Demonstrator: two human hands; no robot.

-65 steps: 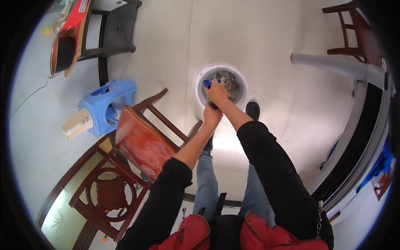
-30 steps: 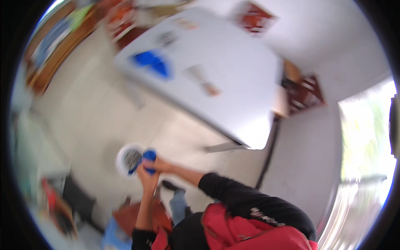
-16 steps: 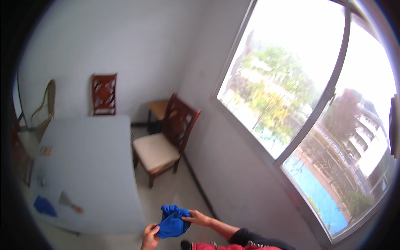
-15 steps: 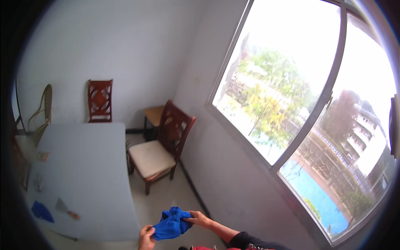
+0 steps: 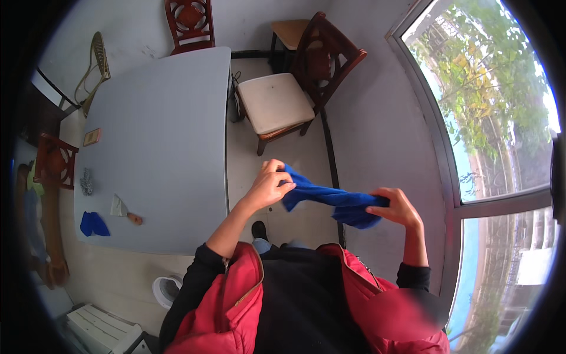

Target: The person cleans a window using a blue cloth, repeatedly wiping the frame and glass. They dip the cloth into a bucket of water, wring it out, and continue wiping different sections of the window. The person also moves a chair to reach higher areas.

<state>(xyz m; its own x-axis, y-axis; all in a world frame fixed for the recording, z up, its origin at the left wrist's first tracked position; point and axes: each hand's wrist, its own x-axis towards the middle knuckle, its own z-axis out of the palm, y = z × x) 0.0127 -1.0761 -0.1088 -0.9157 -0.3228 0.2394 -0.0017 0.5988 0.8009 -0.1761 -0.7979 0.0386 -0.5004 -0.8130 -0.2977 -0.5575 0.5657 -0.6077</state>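
A blue cloth (image 5: 321, 193) is stretched between my two hands in front of my body, over the floor beside the table. My left hand (image 5: 270, 184) pinches its left end. Its other end is gripped by my right hand (image 5: 396, 206), and a loose fold hangs down near that hand. On the grey table (image 5: 159, 130) to the left lie a scraper (image 5: 125, 209) with a wooden handle, a second blue cloth (image 5: 94, 224), a grey wiry scrubber (image 5: 86, 182) and a small framed card-like item (image 5: 92, 137).
Beyond my hands stands a wooden chair (image 5: 277, 103) with a pale seat, by a small stool (image 5: 289, 32). A window (image 5: 489, 106) runs along the right wall. A white bucket (image 5: 167, 290) and a white cabinet-like box (image 5: 103, 330) sit at lower left.
My view has tilted downward, bringing my torso and arms into sight. The bunched blue cloth is now pulled out lengthwise, with my hands farther apart.
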